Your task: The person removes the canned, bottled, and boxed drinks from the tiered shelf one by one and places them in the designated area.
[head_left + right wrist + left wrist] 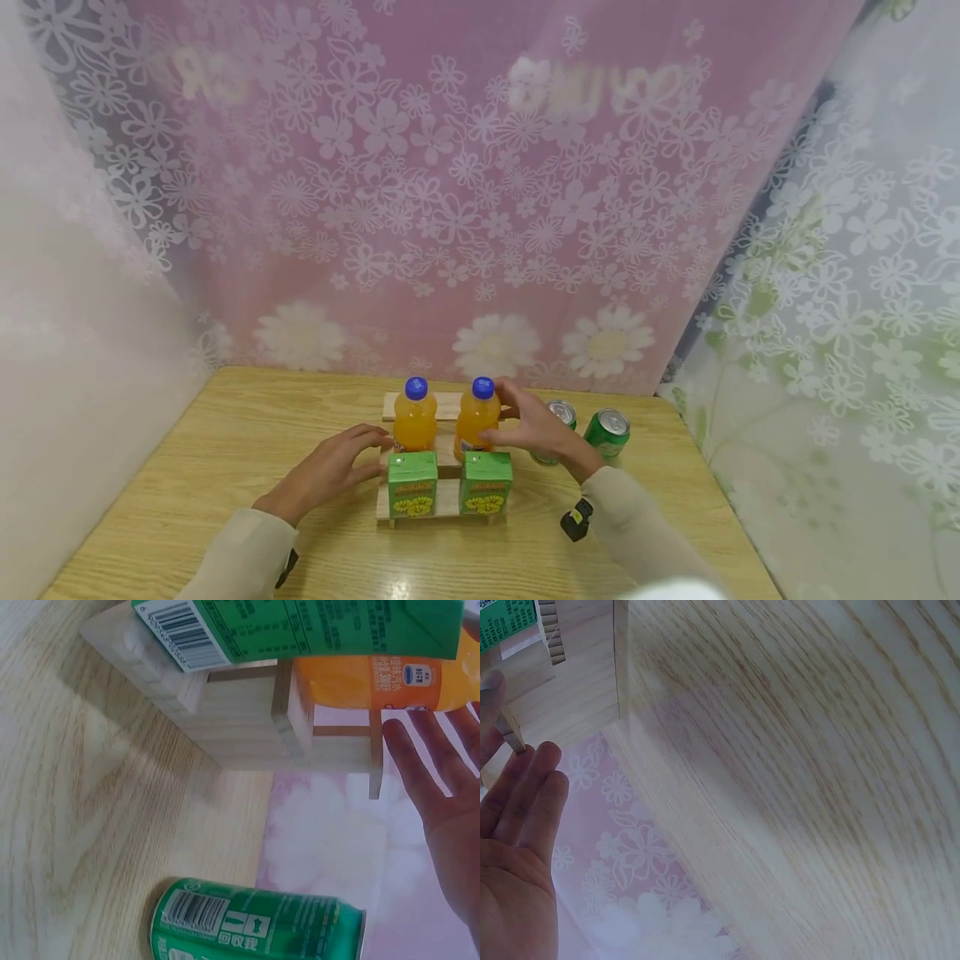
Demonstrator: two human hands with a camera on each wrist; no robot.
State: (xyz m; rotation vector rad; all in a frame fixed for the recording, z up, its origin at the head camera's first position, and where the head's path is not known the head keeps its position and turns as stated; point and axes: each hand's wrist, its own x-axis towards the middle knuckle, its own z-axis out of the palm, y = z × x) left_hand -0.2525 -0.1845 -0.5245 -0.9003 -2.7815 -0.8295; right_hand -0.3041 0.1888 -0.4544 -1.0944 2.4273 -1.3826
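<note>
A stepped wooden rack (447,481) stands on the table. Two juice cartons (412,485) in green stand side by side on its front step. Behind them are two bottles of orange drink with blue caps, a left bottle (416,417) and a right bottle (477,414). My right hand (536,425) holds the right bottle, thumb in front and fingers behind. In the right wrist view, the drink bottle (409,681) is partly hidden by a carton. My left hand (333,467) is at the rack's left side, its visible fingers (544,795) fairly straight beside a wooden board end (511,733).
Two green soda cans stand right of the rack: the nearer-to-rack can (561,412) is partly covered by my right hand, and the other can (607,433) is farther right. A floral curtain (450,208) hangs behind the wooden table (247,433).
</note>
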